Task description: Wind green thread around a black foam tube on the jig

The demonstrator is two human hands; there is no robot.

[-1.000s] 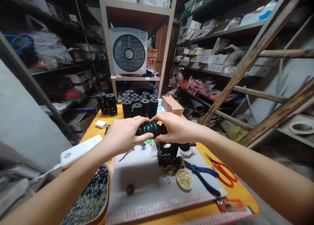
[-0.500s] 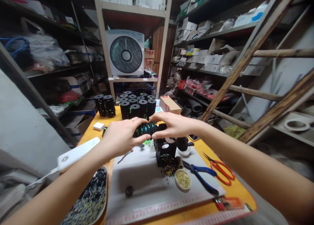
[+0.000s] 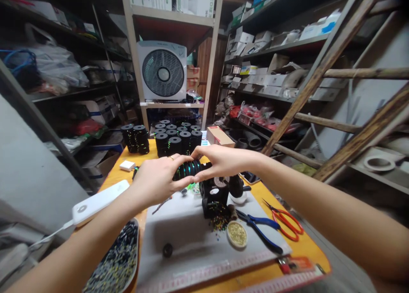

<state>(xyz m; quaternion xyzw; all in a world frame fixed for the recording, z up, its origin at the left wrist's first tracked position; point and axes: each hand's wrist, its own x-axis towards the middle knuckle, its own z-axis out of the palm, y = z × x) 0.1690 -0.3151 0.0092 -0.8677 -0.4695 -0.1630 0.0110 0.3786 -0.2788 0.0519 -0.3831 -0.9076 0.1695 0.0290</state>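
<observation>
At the near left edge of the orange table (image 3: 315,259), a shallow tray (image 3: 119,261) heaped with small dark and yellowish pieces is seen, and a pale grey mat (image 3: 191,237) is laid beside it. On the mat a single black ring (image 3: 167,250), a round dish of golden beads (image 3: 237,234) and blue-handled pliers (image 3: 260,232) are set; orange scissors (image 3: 284,219) lie just right of the pliers. A black blocky fixture (image 3: 213,196) stands at the mat's far end, with bright beads scattered at its foot.

Just above that fixture, a stack of black rings (image 3: 188,169) is held lying sideways, its long axis running left to right between the 2 hands. The left hand (image 3: 156,178) is curled around the stack's left end from below and behind; the right hand (image 3: 223,161) is closed over its right end, fingers pinching from above. Both grips are firm, and neither hand is nearer than the other. The stack is ribbed and matte, with green glints between the rings.

Left of the mat a white power bank (image 3: 99,201) is plugged in. Farther back, upright columns of similar rings (image 3: 175,139) and a cardboard box (image 3: 220,136) are ranged, with a white fan (image 3: 162,71) shelved behind.
</observation>
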